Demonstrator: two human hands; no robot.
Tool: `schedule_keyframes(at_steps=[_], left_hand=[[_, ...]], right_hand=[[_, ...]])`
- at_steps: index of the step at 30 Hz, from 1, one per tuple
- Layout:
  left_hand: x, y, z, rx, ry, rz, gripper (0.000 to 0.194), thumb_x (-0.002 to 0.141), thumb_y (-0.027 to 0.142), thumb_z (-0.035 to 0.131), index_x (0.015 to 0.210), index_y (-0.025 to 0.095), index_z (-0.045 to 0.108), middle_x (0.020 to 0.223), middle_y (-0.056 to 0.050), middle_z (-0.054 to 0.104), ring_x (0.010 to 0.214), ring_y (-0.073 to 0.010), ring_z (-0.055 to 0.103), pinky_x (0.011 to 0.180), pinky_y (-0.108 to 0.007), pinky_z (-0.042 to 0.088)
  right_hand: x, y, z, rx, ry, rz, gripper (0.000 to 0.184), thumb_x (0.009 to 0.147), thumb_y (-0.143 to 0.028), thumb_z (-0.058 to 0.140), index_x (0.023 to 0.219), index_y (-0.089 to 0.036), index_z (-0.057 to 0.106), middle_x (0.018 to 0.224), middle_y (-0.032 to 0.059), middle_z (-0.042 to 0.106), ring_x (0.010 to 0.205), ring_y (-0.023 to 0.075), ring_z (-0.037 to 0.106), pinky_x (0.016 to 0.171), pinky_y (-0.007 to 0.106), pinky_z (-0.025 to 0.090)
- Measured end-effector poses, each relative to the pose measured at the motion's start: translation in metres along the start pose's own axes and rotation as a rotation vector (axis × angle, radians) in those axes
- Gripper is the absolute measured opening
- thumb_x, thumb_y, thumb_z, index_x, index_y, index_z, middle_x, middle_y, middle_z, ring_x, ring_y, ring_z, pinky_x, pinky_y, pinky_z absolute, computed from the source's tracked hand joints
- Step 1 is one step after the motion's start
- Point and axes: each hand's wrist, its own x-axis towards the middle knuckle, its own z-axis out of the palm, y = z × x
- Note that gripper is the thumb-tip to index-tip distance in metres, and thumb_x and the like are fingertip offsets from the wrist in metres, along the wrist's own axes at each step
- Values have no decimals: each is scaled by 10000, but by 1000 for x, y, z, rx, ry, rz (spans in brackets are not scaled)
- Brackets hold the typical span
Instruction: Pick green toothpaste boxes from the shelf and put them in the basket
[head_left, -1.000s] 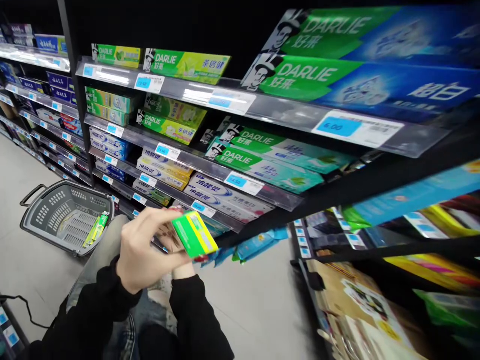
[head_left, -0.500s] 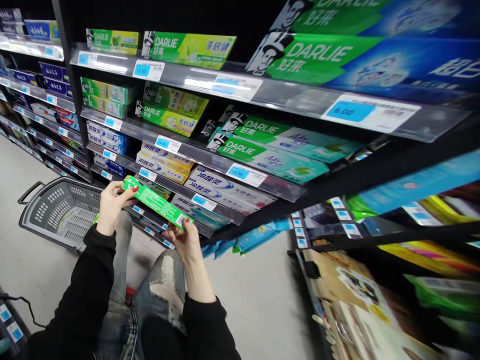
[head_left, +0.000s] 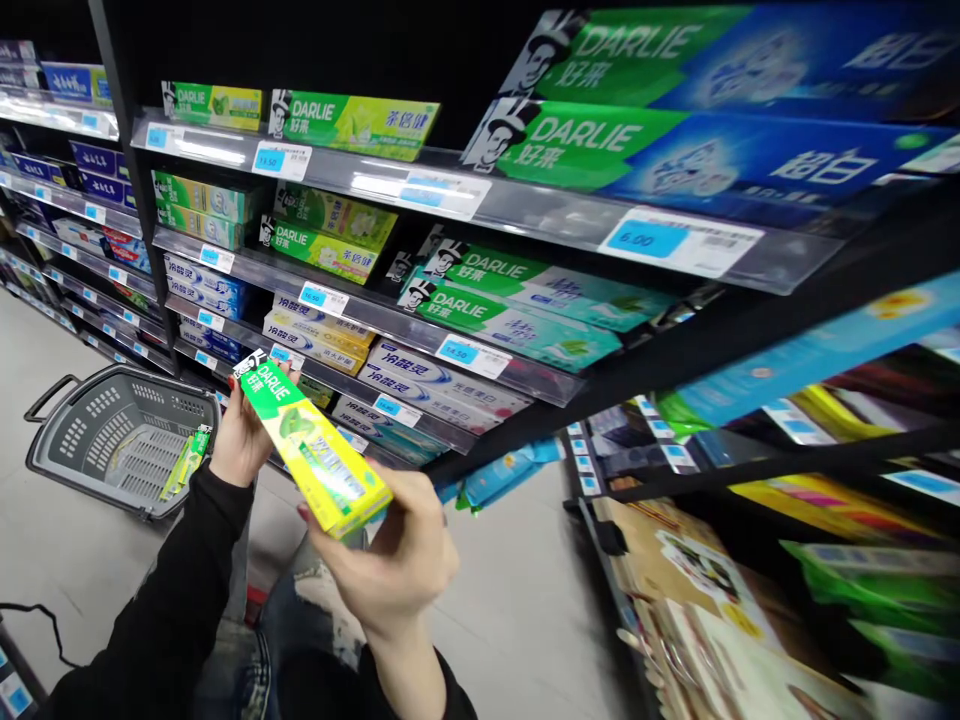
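Observation:
A green and yellow Darlie toothpaste box is held between both hands above my knees, its printed front turned up. My left hand grips the far end, fingers behind the box. At the near end, my right hand has its thumb and fingers closed around the yellow edge. Just beyond the box are shelves of toothpaste, among them yellow-and-white boxes and green Darlie boxes. To the left on the floor stands a grey shopping basket with green and yellow packages lying in it.
A clear shelf edge with price tags juts out at the upper right, under blue and green Darlie boxes. Blue packets hang at the shelf end. Another rack with brown packages stands at the right.
The toothpaste box has been turned from its green printed side to its green and yellow front and brought closer to me. My right hand has rotated and come nearer. More of the basket's contents shows.

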Motion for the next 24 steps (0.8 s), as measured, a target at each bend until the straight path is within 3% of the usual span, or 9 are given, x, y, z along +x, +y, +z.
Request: schedule_keyframes(at_steps=[2, 5, 9, 13, 19, 21, 24], left_hand=[[-6, -2, 9, 39, -59, -58, 511, 948, 542, 327, 1169, 174, 604, 1351, -61, 528, 1240, -178, 503, 916, -257, 484], [-13, 3, 17, 108, -81, -128, 521, 970, 503, 272, 1203, 175, 601, 1365, -70, 512, 1206, -202, 529, 874, -292, 513], [-18, 14, 19, 72, -93, -226, 468, 977, 449, 297, 1141, 164, 630, 1256, -85, 583, 870, -120, 633, 620, -189, 533], [-20, 16, 17, -45, -131, -326, 312, 911, 327, 487, 1175, 206, 602, 937, -37, 642, 597, -64, 537, 463, -136, 467], [-22, 10, 14, -71, -310, -305, 558, 750, 207, 669, 1283, 255, 514, 711, 20, 494, 494, -43, 422, 379, -95, 374], [-21, 5, 11, -73, -301, -286, 524, 759, 204, 671, 1261, 254, 527, 643, 36, 399, 447, -30, 332, 326, -61, 283], [-21, -4, 3, -120, -186, -192, 319, 826, 232, 637, 1141, 236, 590, 607, 43, 304, 410, -10, 202, 290, 1, 136]], right_hand=[[-4, -8, 3, -28, -10, -179, 555, 724, -306, 734, 1206, -172, 495, 816, 79, 571, 689, 192, 547, 569, 346, 493], [-5, -12, 6, -62, -71, -363, 450, 789, -268, 676, 1174, -97, 516, 765, 82, 534, 649, 180, 516, 533, 352, 465], [-2, -10, 8, -151, -186, -544, 217, 783, -76, 604, 999, -75, 581, 809, 102, 552, 657, 161, 499, 542, 349, 445], [-7, -6, 11, -170, -271, -685, 243, 738, -8, 603, 952, -121, 630, 822, 73, 558, 719, 170, 537, 610, 356, 488], [-23, -2, 15, -81, -255, -632, 287, 699, -71, 708, 942, -208, 641, 819, 40, 498, 721, 155, 499, 598, 337, 487], [-26, -3, 15, -22, -280, -540, 263, 740, -125, 696, 975, -223, 632, 884, 51, 506, 763, 163, 505, 616, 346, 501], [-31, -5, 14, 68, -342, -415, 250, 794, -147, 651, 1039, -183, 621, 980, 86, 513, 840, 187, 528, 664, 370, 525]])
